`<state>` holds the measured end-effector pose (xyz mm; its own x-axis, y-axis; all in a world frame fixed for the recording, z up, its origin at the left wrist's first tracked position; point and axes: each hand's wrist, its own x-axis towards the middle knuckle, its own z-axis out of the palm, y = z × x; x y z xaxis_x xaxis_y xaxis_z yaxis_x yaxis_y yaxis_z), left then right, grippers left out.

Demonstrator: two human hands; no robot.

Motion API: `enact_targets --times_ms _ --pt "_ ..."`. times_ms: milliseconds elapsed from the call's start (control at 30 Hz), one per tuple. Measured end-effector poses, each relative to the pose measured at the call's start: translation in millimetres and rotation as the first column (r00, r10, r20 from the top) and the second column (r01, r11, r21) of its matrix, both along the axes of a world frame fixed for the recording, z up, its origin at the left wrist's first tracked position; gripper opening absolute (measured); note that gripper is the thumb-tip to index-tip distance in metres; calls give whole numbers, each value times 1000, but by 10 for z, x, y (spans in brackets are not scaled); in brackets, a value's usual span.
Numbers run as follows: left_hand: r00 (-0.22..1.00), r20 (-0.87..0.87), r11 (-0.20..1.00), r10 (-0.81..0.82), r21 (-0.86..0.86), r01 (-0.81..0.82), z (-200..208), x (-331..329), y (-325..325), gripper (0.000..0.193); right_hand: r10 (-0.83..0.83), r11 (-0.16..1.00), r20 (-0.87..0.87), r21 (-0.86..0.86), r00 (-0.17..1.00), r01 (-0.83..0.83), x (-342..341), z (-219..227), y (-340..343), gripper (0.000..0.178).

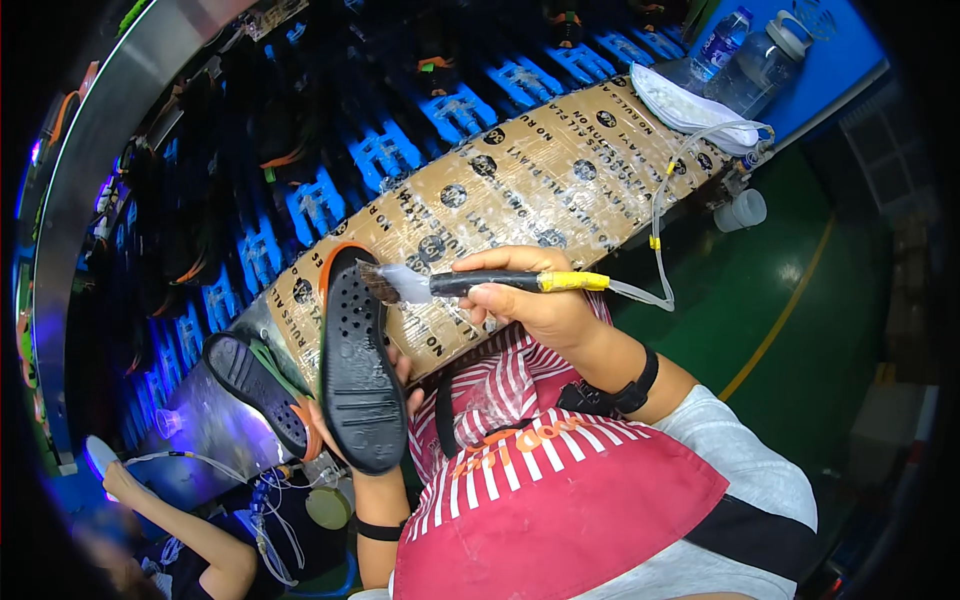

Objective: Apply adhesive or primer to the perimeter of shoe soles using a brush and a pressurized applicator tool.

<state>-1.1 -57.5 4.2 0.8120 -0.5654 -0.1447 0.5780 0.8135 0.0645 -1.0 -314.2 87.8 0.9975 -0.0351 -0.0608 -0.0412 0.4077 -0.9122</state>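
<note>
My left hand (403, 368) grips a black shoe sole (362, 365) with an orange rim from beneath, so the sole covers most of that hand. Small holes dot the upper part of the sole, and ridges cross its lower part. My right hand (540, 305) is closed round the dark handle of a brush (465, 284), which has yellow tape at its rear end. The brush's bristles (378, 283) meet the upper right edge of the sole. From the taped end runs a thin clear hose (645, 296).
Printed brown cardboard (480, 215) covers the bench. Another black sole (262, 392) lies left of mine. Beyond runs a row of blue racks (385, 152). Bottles (722, 45) and a white shoe-shaped piece (690, 108) are at the far right. A co-worker's arm (185, 525) shows lower left.
</note>
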Motion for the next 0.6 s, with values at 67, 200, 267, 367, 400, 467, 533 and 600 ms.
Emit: enact_targets --times_ms 67,200,267,367,400,467,533,600 --pt "996 -59 997 -69 22 71 -15 -81 -47 82 -4 1000 -28 23 1000 4 23 30 37 26" --pt "990 -85 994 -110 18 112 -47 -148 -152 78 -20 997 -42 -75 999 17 44 -1 191 21" --pt "991 -89 992 -105 62 110 -56 -203 -234 81 -4 995 -22 -103 1000 2 81 -1 272 19" --pt "994 -52 990 -97 94 102 5 -233 -357 84 -31 994 5 -106 1000 32 167 38 399 18" --pt "994 -52 986 -101 125 107 10 -227 -385 86 -121 961 72 -243 990 135 207 24 432 19" --pt "993 -58 980 -105 165 113 -8 -233 -419 89 -233 890 132 -371 964 266 266 9 470 20" --pt "991 -22 977 -132 164 134 36 -264 -486 91 -275 859 163 -401 948 318 302 -52 497 20" --pt "971 117 967 -208 170 187 72 -249 -497 77 -302 806 210 -464 930 367 336 -112 524 21"
